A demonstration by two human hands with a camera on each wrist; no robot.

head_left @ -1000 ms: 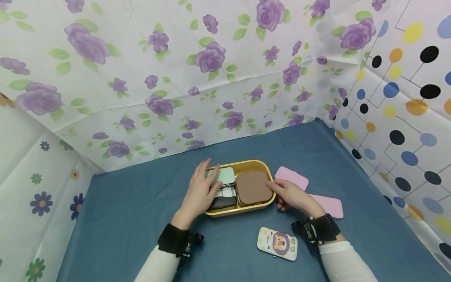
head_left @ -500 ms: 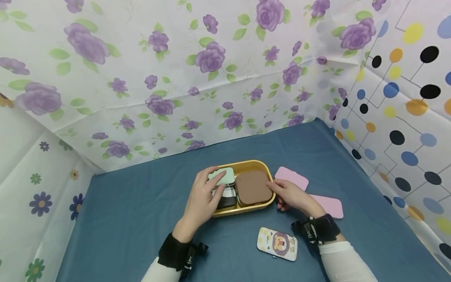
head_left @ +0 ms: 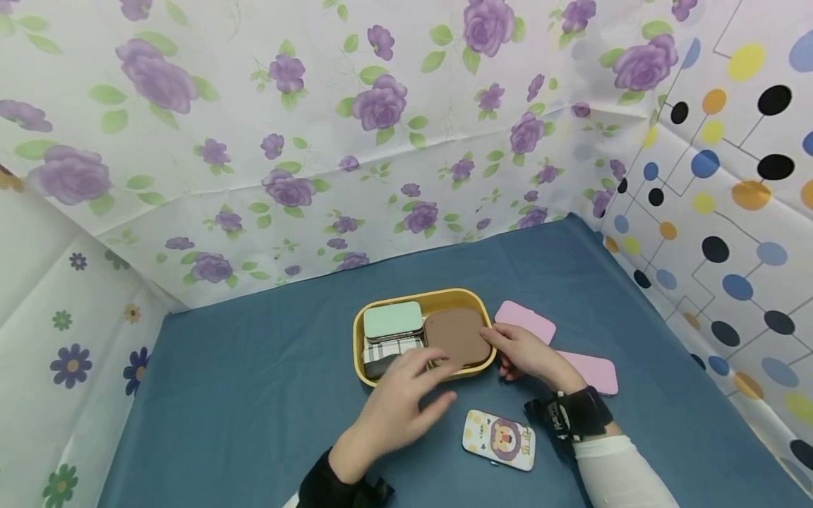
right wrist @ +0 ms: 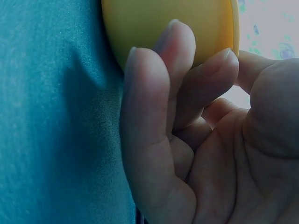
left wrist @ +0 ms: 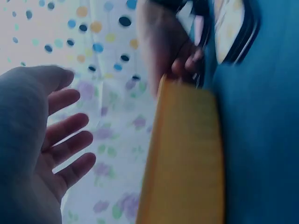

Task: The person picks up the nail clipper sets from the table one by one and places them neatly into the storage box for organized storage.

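Note:
My right hand [head_left: 527, 351] pinches the right end of a yellow tray [head_left: 358, 346], thumb over the rim and fingers curled against the outside wall. Inside the tray lie a mint-green flat tin [head_left: 392, 319] at the back left, a plaid-and-black case [head_left: 395, 346] in front of it, and a brown rounded-square case [head_left: 452, 333] on the right. My left hand [head_left: 401, 402] hovers by the tray's front edge, hiding part of it. In the left wrist view its fingers are spread and loosely bent, holding nothing, apart from the yellow wall [left wrist: 187, 154].
On the blue cloth [head_left: 254, 395], a white tin with a lion picture [head_left: 500, 440] lies in front of the tray. Two pink flat cases [head_left: 526, 321] lie to the right, one partly behind the right wrist. Patterned cloth walls [head_left: 356, 176] stand at the back and sides.
My left hand has moved from over the tray's left end toward the front and right, uncovering the mint-green tin and the tray's left rim. The right hand has stayed on the rim.

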